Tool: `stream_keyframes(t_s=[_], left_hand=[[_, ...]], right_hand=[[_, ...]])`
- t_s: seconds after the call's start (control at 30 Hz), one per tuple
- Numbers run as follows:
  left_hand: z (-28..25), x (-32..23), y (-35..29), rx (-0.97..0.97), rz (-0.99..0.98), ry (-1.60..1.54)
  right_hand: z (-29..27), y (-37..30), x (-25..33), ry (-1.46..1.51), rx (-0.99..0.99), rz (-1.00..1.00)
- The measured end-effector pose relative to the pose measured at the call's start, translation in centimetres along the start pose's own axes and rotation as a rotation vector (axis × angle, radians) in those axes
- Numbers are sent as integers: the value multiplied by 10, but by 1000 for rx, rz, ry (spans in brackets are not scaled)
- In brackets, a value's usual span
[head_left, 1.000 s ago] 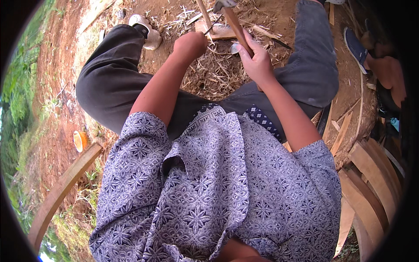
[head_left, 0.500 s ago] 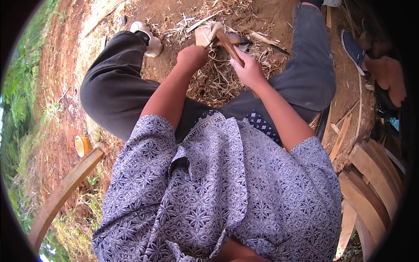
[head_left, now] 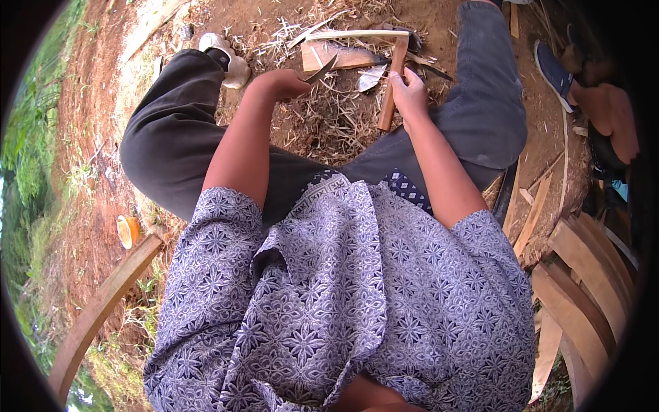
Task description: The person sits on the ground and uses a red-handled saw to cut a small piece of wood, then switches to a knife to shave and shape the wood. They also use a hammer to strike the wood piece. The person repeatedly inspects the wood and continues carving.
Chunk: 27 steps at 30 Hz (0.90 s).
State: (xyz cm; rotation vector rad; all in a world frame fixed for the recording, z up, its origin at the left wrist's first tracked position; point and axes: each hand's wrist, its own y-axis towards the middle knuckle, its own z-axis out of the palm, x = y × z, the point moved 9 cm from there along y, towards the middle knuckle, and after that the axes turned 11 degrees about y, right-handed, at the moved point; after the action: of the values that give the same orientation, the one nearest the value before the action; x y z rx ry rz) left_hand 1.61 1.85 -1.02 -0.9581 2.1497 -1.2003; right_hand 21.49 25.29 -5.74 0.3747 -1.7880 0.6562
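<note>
Left hand curled round a knife, its blade crossing our view of the wood block's near edge; right hand grips a hammer, head beside the block's far right corner.

Wood block lies crosswise on the ground, between the left shoe and the right leg! A strip runs just beyond its far edge, right end up at the hammer's top; whether they touch, I can't call it. Right grip is on the handle, a flat scrap sits left of that. Left grip has the knife, its blade overlapping the block's near left corner! Shavings spread before and behind. Ground's left side: a tub beside a beam's far end. Near right corner: planks, another person's shoe well beyond them.
</note>
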Motion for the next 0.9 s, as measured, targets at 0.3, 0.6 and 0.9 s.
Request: stream_keyframes(t_s=[0.3, 0.6, 0.9], left_hand=[[-24, -118, -44, -211, 378, -264], [-57, -161, -23, -494, 809, 6], [-126, -161, 46, -1136, 329, 374]], right_hand=[[35, -39, 28, 260, 343, 190], [31, -43, 46, 768, 327, 463], [21, -36, 41, 546, 170, 443]])
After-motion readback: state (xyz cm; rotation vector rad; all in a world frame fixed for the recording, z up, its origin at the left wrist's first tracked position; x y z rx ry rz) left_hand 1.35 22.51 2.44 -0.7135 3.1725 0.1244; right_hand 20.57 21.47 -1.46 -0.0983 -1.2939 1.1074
